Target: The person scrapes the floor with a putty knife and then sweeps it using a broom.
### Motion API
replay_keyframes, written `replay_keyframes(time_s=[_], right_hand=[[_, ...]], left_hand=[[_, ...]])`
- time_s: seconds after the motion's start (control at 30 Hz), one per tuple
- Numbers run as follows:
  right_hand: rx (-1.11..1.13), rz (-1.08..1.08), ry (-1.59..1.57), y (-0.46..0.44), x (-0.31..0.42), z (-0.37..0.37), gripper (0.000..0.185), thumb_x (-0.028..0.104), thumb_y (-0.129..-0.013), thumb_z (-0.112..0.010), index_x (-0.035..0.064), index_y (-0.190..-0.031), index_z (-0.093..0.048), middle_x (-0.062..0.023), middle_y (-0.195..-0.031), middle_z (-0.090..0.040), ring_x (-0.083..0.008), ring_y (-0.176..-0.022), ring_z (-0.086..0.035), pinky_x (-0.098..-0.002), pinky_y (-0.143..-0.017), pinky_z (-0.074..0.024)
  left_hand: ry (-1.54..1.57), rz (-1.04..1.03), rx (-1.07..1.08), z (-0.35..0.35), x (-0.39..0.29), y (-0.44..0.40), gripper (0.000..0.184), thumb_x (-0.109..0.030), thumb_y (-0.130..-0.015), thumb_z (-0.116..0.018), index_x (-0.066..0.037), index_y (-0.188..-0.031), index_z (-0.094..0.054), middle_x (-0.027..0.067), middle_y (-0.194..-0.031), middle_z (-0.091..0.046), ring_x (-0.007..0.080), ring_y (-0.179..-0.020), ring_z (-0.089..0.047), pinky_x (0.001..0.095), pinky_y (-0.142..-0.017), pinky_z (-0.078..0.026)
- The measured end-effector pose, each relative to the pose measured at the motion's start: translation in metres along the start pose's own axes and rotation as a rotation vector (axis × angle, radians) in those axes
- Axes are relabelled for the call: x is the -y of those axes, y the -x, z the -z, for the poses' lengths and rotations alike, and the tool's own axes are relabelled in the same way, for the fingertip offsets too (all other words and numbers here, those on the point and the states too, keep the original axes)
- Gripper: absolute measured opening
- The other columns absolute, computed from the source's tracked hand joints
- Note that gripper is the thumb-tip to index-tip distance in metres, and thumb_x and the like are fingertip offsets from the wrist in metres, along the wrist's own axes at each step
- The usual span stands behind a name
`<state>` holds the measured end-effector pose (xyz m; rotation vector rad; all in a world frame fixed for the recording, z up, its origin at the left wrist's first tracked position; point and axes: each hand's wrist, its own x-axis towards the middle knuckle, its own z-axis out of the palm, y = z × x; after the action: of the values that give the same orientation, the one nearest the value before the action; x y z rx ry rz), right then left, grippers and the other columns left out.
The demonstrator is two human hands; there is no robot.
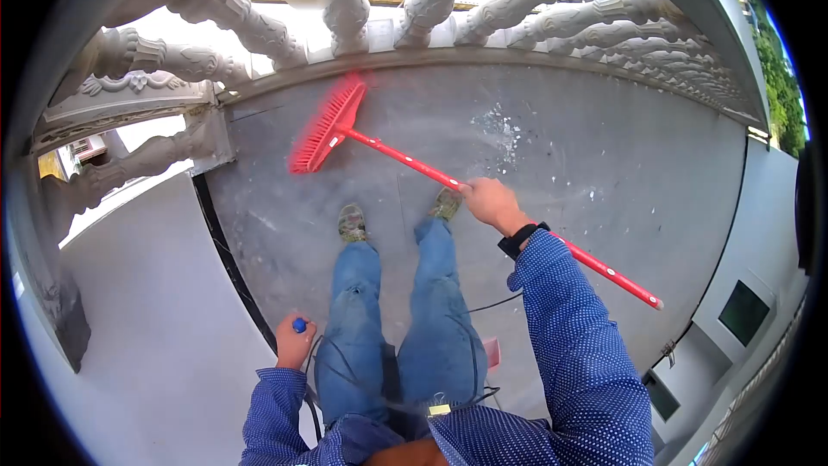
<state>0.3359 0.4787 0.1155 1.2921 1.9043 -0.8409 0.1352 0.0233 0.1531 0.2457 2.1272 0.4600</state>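
In the head view, the broom is slanting across the grey floor, its head lying toward ten o'clock from the right grip and its free pole end toward four o'clock. The fingers of the right grip are closing together around the red pole, at about its middle, and the pole is passing on beneath the wrist. Whether the bristles are touching the floor cannot be told. The left grip, well apart from the broom at the view's seven o'clock, is curling its fingers around something with a rounded blue end; the rest of that object is being hidden by the hand.

The broom is showing a smooth, glossy red pole with small pale oval marks, and a long head with dense bristles that are blurring at their tips. The floor is looking matt and scuffed, with white flecks scattering at one o'clock. Pale carved balusters, bulging and ribbed, are lining the top from ten to two o'clock. A black wristband is circling the right wrist, above a blue sleeve with tiny white dots. Dark thin cables are looping over faded, creased jeans near six o'clock.
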Motion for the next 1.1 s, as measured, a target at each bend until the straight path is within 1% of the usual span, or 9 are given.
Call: replay_keyframes(time_s=[0.1, 0.17, 0.23, 0.4, 0.53, 0.67, 0.87, 1.0, 1.1], right_hand=[[0.027, 0.036, 0.014, -0.035, -0.005, -0.009, 0.039, 0.039, -0.098, -0.049, 0.0106, -0.107, -0.073, -0.0163, -0.108, -0.072, -0.0396, -0.106, -0.066, -0.0489, -0.093, -0.0513], [0.032, 0.013, -0.009, -0.046, -0.038, -0.004, 0.038, 0.039, -0.098, -0.050, 0.0106, -0.108, -0.074, -0.0162, -0.108, -0.072, -0.0390, -0.107, -0.066, -0.0488, -0.093, -0.0513], [0.015, -0.058, -0.006, -0.051, -0.085, 0.015, 0.037, 0.039, -0.097, -0.051, 0.0116, -0.110, -0.074, -0.0160, -0.109, -0.072, -0.0377, -0.108, -0.066, -0.0483, -0.093, -0.0514], [-0.020, -0.293, -0.012, -0.043, -0.229, 0.088, 0.037, 0.040, -0.097, -0.053, 0.0162, -0.115, -0.075, -0.0161, -0.110, -0.073, -0.0373, -0.107, -0.067, -0.0468, -0.094, -0.0514], [-0.141, -0.435, -0.041, -0.024, -0.322, 0.124, 0.040, 0.042, -0.096, -0.053, 0.0141, -0.116, -0.074, -0.0181, -0.111, -0.072, -0.0392, -0.111, -0.065, -0.0468, -0.096, -0.0501], [-0.173, -0.519, -0.002, 0.000, -0.390, 0.150, 0.040, 0.041, -0.097, -0.051, 0.0121, -0.114, -0.074, -0.0203, -0.111, -0.071, -0.0401, -0.111, -0.065, -0.0474, -0.096, -0.0506], [-0.237, -0.510, 0.102, 0.037, -0.415, 0.161, 0.040, 0.039, -0.098, -0.050, 0.0089, -0.110, -0.074, -0.0218, -0.105, -0.072, -0.0428, -0.102, -0.067, -0.0497, -0.091, -0.0523], [-0.252, -0.421, 0.131, 0.051, -0.396, 0.149, 0.041, 0.040, -0.100, -0.048, 0.0085, -0.105, -0.073, -0.0229, -0.099, -0.071, -0.0434, -0.097, -0.067, -0.0517, -0.087, -0.0526], [-0.181, -0.277, -0.021, 0.044, -0.358, 0.122, 0.040, 0.041, -0.100, -0.048, 0.0102, -0.106, -0.072, -0.0208, -0.098, -0.071, -0.0425, -0.096, -0.067, -0.0517, -0.085, -0.0528]], left_hand=[[-0.030, 0.046, -0.054, -0.010, -0.012, 0.013, 0.016, -0.013, -0.076, -0.072, 0.000, -0.083, -0.066, 0.0115, -0.072, -0.064, 0.0200, -0.067, -0.062, 0.0342, -0.066, -0.050], [-0.041, 0.066, -0.062, -0.019, -0.021, 0.021, 0.016, -0.013, -0.077, -0.072, 0.000, -0.083, -0.066, 0.0113, -0.072, -0.065, 0.0200, -0.066, -0.062, 0.0341, -0.066, -0.050], [-0.036, 0.075, -0.081, -0.036, -0.038, 0.026, 0.016, -0.014, -0.077, -0.073, 0.000, -0.083, -0.067, 0.0112, -0.073, -0.065, 0.0199, -0.066, -0.062, 0.0341, -0.066, -0.050], [-0.103, 0.101, 0.054, -0.089, -0.091, 0.034, 0.020, -0.016, -0.078, -0.075, 0.001, -0.085, -0.067, 0.0100, -0.072, -0.065, 0.0177, -0.066, -0.061, 0.0323, -0.065, -0.050], [-0.045, 0.184, 0.148, -0.119, -0.136, 0.038, 0.022, -0.018, -0.079, -0.076, 0.001, -0.088, -0.067, 0.0089, -0.071, -0.064, 0.0155, -0.066, -0.061, 0.0315, -0.065, -0.050], [-0.128, 0.163, 0.116, -0.125, -0.161, 0.048, 0.023, -0.018, -0.078, -0.076, 0.001, -0.088, -0.069, 0.0057, -0.068, -0.064, 0.0135, -0.064, -0.060, 0.0305, -0.064, -0.050], [-0.210, 0.078, 0.102, -0.120, -0.152, 0.045, 0.023, -0.018, -0.078, -0.075, 0.000, -0.090, -0.069, 0.0098, -0.069, -0.064, 0.0174, -0.063, -0.060, 0.0335, -0.064, -0.050], [-0.188, 0.044, 0.080, -0.128, -0.159, 0.042, 0.022, -0.018, -0.076, -0.075, 0.000, -0.087, -0.069, 0.0104, -0.069, -0.064, 0.0185, -0.065, -0.061, 0.0340, -0.065, -0.050], [-0.163, 0.011, 0.084, -0.137, -0.159, 0.042, 0.022, -0.017, -0.076, -0.076, 0.001, -0.086, -0.069, 0.0094, -0.069, -0.064, 0.0179, -0.066, -0.061, 0.0335, -0.065, -0.050]])
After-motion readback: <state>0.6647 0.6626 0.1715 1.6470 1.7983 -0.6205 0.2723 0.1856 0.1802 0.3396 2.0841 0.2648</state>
